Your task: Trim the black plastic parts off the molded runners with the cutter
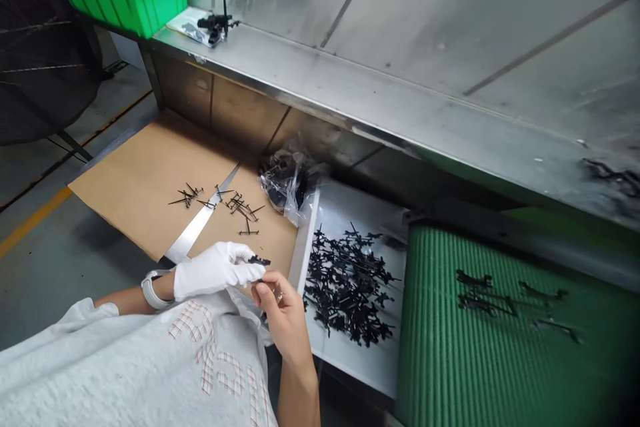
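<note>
My left hand, in a white glove, pinches a small black plastic part over the near edge of the cardboard. Bare and close against it, my right hand has its thumb and forefinger pressed together at the near end of that part. Whether a separate piece sits between those fingers is hidden. Beyond my hands, several thin black pieces are scattered on the cardboard sheet. To the right, a white tray holds a heap of black plastic parts.
A green ribbed belt at the right carries several black parts. Behind the cardboard lies a clear plastic bag with dark contents. Along the metal ledge stand a green bin and a black assembly.
</note>
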A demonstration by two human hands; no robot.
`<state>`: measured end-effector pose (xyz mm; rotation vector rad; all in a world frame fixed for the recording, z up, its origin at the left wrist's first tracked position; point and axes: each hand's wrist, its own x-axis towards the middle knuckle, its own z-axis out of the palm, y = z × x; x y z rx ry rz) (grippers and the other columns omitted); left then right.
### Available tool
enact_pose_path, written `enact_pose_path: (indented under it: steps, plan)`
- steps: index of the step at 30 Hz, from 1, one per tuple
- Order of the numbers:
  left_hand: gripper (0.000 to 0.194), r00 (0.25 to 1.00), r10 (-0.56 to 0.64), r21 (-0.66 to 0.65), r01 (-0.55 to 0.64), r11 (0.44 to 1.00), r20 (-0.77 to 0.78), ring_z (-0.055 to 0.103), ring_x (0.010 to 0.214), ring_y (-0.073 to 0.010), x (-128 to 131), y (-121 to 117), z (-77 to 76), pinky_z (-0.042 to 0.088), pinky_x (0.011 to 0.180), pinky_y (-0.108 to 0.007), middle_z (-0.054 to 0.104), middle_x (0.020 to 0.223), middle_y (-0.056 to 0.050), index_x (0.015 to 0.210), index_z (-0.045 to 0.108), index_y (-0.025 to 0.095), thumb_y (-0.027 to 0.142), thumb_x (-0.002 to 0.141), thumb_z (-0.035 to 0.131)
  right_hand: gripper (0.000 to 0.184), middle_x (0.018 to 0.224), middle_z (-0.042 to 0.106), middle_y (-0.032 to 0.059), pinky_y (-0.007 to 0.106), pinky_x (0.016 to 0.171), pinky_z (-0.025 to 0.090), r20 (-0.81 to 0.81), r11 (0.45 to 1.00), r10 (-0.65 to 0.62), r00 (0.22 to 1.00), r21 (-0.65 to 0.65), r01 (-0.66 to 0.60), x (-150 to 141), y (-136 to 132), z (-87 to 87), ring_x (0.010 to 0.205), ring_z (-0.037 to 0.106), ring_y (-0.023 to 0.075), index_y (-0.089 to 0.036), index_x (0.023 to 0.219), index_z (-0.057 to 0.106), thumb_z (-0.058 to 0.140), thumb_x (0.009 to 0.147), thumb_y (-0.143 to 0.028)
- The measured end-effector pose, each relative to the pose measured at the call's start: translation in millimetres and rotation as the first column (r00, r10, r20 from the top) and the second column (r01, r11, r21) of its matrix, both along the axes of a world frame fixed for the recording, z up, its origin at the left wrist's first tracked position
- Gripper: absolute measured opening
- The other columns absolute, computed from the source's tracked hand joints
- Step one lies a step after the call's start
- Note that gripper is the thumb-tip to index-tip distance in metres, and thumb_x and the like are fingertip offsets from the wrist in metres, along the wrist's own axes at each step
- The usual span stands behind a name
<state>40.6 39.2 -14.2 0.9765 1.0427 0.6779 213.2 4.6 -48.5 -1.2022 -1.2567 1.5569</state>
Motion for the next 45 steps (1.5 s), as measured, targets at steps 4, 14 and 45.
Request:
enact_pose_path:
  steps: [4,14,45]
  plan:
    - [0.048,1.000,-0.006,0.035,0.006,0.999,0.004,0.045,0.065,-0.0117,4.7,1.9,-7.4,0.037,0.060,-0.027,0.046,0.064,0.004,0.065,0.044,0.020,0.058,0.072,0.072,0.047,0.060,0.055,-0.0022,0.023,0.051,0.031,-0.075,0.999,0.035,0.997,-0.026,-0.037,-0.8,5.1,-10.8,0.054,0.043,0.0104,-0.021,0.076,0.057,0.065,0.087,-0.066]
    - [0.037,0.975,-0.169,0.078,0.182,0.980,-0.145,0.044,0.065,-0.0118,-3.3,9.6,-26.3,0.036,0.060,-0.027,0.050,0.064,0.004,0.067,0.050,0.018,0.049,0.077,0.068,0.055,0.054,0.051,-0.0058,0.023,0.045,0.020,-0.229,0.986,0.100,0.968,-0.107,-0.128,-3.8,4.8,-30.4,0.043,0.023,0.0057,-0.024,0.072,0.043,0.061,0.085,-0.075]
    - [0.039,0.301,-0.447,-0.368,0.286,0.885,-0.842,0.068,0.105,-0.0279,-73.5,51.9,-146.8,0.053,0.093,-0.045,0.073,0.106,-0.011,0.097,0.071,0.014,0.053,0.094,0.062,0.036,0.132,0.065,0.0100,0.047,0.095,0.060,0.817,0.931,0.071,0.572,-0.260,0.257,-23.1,25.6,-172.2,0.113,0.067,0.0240,-0.018,0.128,0.062,0.064,0.098,-0.038]
